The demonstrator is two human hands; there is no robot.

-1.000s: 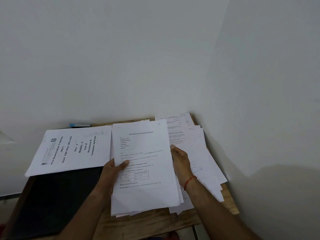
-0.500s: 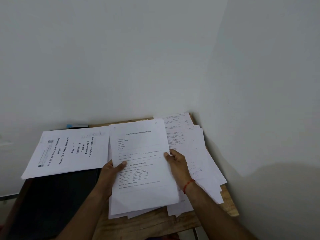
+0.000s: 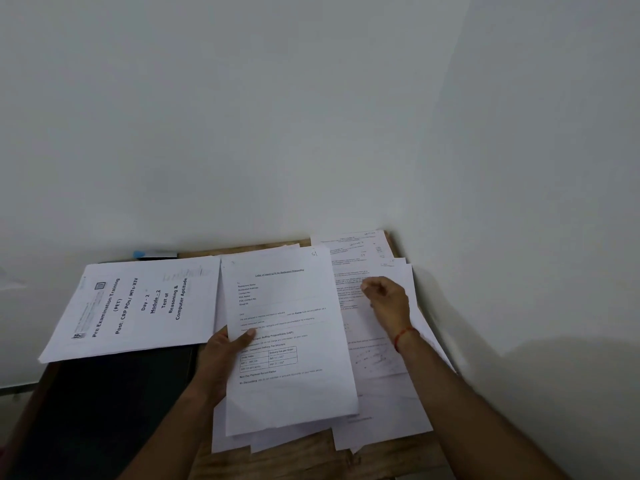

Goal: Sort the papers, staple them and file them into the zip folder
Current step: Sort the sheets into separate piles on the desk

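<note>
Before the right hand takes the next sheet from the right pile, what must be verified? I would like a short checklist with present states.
1. Left hand grips the letter stack: ok, thumb on top.
2. Right hand free: cannot tell, blurred above the right pile.
3. Right pile tidy: not ok, sheets fanned unevenly.
4. Black folder uncovered: not ok, the booklet overlaps it.
5. Stapler in reach: cannot tell, only a blue object by the wall.

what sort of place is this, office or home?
Likely a small study or office desk corner: a wooden table pushed against bare white walls, printed papers spread over it, an exam-training booklet and a dark folder.
</note>
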